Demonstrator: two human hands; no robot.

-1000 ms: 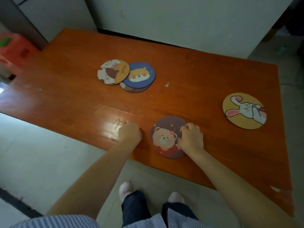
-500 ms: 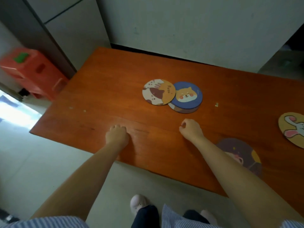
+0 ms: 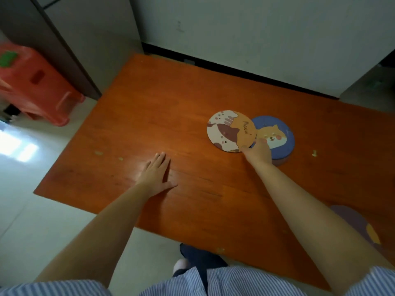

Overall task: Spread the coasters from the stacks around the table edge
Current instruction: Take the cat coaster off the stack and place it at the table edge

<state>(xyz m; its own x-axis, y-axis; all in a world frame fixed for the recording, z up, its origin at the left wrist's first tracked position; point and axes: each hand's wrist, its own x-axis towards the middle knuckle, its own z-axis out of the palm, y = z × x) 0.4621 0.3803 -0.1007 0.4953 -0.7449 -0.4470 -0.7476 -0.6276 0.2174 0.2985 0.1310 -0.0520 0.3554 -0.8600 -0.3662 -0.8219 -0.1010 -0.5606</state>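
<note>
the right hand (image 3: 257, 151) has reached forward from bare wood to the cat coaster (image 3: 231, 130), fingers pinching its near edge where it overlaps the blue dog coaster (image 3: 277, 135) mid-table. the left hand (image 3: 157, 173) now lies flat on the table (image 3: 132, 124), fingers together, thumb spread.

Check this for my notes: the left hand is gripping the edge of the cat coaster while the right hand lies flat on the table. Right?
Hands swapped. The head view shows the right hand gripping the cat coaster edge; the left hand lies flat on the table.
</note>
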